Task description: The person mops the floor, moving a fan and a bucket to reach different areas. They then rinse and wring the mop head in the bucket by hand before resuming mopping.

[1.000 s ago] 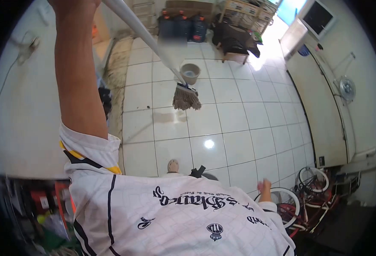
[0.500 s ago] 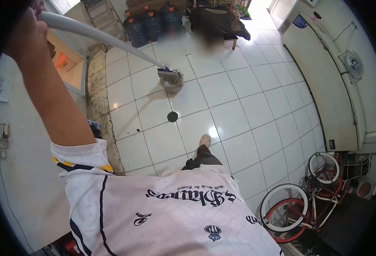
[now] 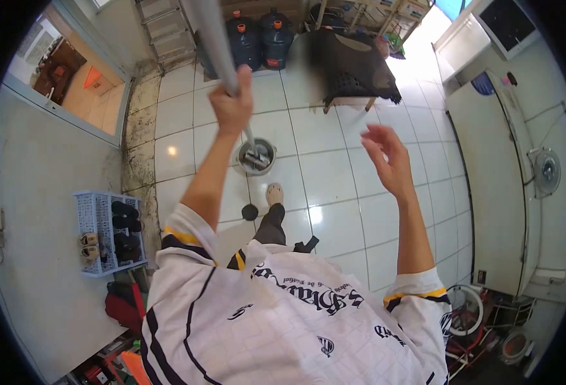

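My left hand (image 3: pixel 231 106) is closed around the pale grey handle of a mop (image 3: pixel 210 40), thumb pointing up along it. The handle runs down to a round grey bucket (image 3: pixel 272 149) on the floor, and the mop's lower end is inside it. What lies deeper in the bucket is hard to make out. Off to the right, my right hand (image 3: pixel 389 160) hangs in the air with fingers apart and slightly curled, holding nothing. Below the bucket is my foot in a beige clog (image 3: pixel 274 194).
Near the foot lies a dark round drain cover (image 3: pixel 249 212). Big water bottles (image 3: pixel 275 48) and a cloth-draped table (image 3: pixel 353 64) stand at the back. A blue shoe rack (image 3: pixel 97 224) is at left; a cabinet (image 3: pixel 495 167) and a bicycle (image 3: pixel 466 311) are on the right.
My left hand has come from the upper left to the middle with the mop. The mop head, earlier at the bucket's top, is now down inside it. My right hand has entered the view.
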Motion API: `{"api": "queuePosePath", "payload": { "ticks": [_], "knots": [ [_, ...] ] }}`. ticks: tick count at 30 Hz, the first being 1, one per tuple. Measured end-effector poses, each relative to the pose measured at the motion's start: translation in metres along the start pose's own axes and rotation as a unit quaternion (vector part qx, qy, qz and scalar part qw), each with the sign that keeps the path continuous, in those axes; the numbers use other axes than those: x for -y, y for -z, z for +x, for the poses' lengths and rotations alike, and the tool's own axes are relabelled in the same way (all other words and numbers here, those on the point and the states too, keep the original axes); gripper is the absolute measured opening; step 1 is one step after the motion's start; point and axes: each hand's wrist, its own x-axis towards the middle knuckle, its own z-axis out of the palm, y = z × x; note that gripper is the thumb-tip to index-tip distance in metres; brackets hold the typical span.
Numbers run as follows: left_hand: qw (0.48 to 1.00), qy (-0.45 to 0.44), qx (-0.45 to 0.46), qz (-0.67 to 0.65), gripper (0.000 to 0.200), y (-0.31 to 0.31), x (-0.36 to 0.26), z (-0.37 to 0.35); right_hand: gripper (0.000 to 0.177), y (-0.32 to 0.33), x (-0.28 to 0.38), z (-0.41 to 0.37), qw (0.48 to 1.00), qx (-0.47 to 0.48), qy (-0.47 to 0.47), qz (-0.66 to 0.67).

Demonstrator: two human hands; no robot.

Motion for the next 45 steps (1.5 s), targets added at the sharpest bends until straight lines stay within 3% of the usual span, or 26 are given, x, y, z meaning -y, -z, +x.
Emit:
{"api": "queuePosePath", "payload": {
  "ticks": [2, 4, 6, 8, 9, 11, 14, 18, 20, 22, 26, 28, 29, 30, 31, 33, 37, 39, 41, 45],
  "knots": [
    [0.997, 0.026, 0.037, 0.068, 0.040, -0.020, 0.038, -0.011, 0.039, -0.026, 0.043, 0.078, 0.994, 0.029, 0.100, 0.022],
    [0.991, 0.082, 0.088, 0.064, 0.030, -0.035, 0.066, -0.020, 0.049, -0.052, 0.079, 0.148, 0.979, -0.009, 0.202, 0.022],
    [0.993, 0.033, 0.099, 0.058, 0.020, -0.055, 0.077, -0.008, 0.054, -0.071, 0.104, 0.215, 0.959, -0.032, 0.257, 0.113],
    [0.987, 0.090, 0.126, 0.030, 0.017, -0.071, 0.088, 0.010, 0.047, -0.070, 0.122, 0.277, 0.918, 0.073, 0.306, 0.240],
    [0.983, 0.113, 0.142, 0.040, 0.018, -0.077, 0.100, 0.019, 0.032, -0.056, 0.136, 0.306, 0.871, 0.208, 0.181, 0.405],
    [0.979, 0.141, 0.138, 0.039, 0.022, -0.089, 0.115, 0.045, 0.063, -0.069, 0.188, 0.329, 0.837, 0.154, 0.189, 0.490],
    [0.980, 0.159, 0.097, 0.065, 0.033, -0.100, 0.154, 0.068, 0.062, -0.083, 0.202, 0.394, 0.854, 0.146, 0.345, 0.361],
    [0.965, 0.225, -0.005, 0.134, 0.017, -0.114, 0.210, 0.060, 0.049, -0.095, 0.217, 0.468, 0.806, 0.138, 0.422, 0.391],
    [0.942, 0.286, -0.050, 0.165, 0.017, -0.124, 0.225, 0.061, 0.040, -0.092, 0.217, 0.515, 0.794, 0.169, 0.409, 0.417],
    [0.923, 0.311, -0.112, 0.198, 0.015, -0.135, 0.240, 0.069, 0.059, -0.111, 0.213, 0.549, 0.859, 0.080, 0.383, 0.330],
    [0.905, 0.321, -0.206, 0.190, 0.017, -0.161, 0.280, 0.078, 0.081, -0.146, 0.180, 0.633, 0.874, 0.124, 0.351, 0.314],
    [0.884, 0.311, -0.230, 0.262, 0.017, -0.178, 0.303, 0.088, 0.086, -0.157, 0.169, 0.653, 0.892, 0.129, 0.238, 0.361],
    [0.867, 0.296, -0.260, 0.305, 0.017, -0.198, 0.316, 0.086, 0.087, -0.164, 0.157, 0.696, 0.876, 0.189, 0.231, 0.379],
    [0.848, 0.274, -0.284, 0.354, 0.017, -0.206, 0.329, 0.089, 0.076, -0.161, 0.162, 0.666, 0.874, 0.171, 0.146, 0.431],
    [0.836, 0.293, -0.295, 0.357, 0.017, -0.220, 0.326, 0.089, 0.057, -0.145, 0.149, 0.684, 0.904, 0.139, 0.211, 0.345],
    [0.821, 0.326, -0.296, 0.364, 0.020, -0.243, 0.314, 0.092, 0.036, -0.133, 0.127, 0.714, 0.883, 0.128, 0.232, 0.388],
    [0.785, 0.384, -0.309, 0.376, 0.029, -0.280, 0.282, 0.067, 0.019, -0.147, 0.071, 0.830, 0.796, 0.271, 0.345, 0.416],
    [0.771, 0.395, -0.308, 0.393, 0.026, -0.295, 0.268, 0.034, 0.018, -0.124, 0.082, 0.748, 0.818, 0.281, 0.280, 0.416],
    [0.752, 0.411, -0.320, 0.404, 0.025, -0.315, 0.251, -0.006, 0.035, -0.105, 0.078, 0.703, 0.794, 0.343, 0.272, 0.421],
    [0.696, 0.437, -0.390, 0.415, 0.024, -0.366, 0.183, -0.109, 0.031, -0.050, 0.054, 0.573, 0.741, 0.419, 0.240, 0.465]
  ]
}}
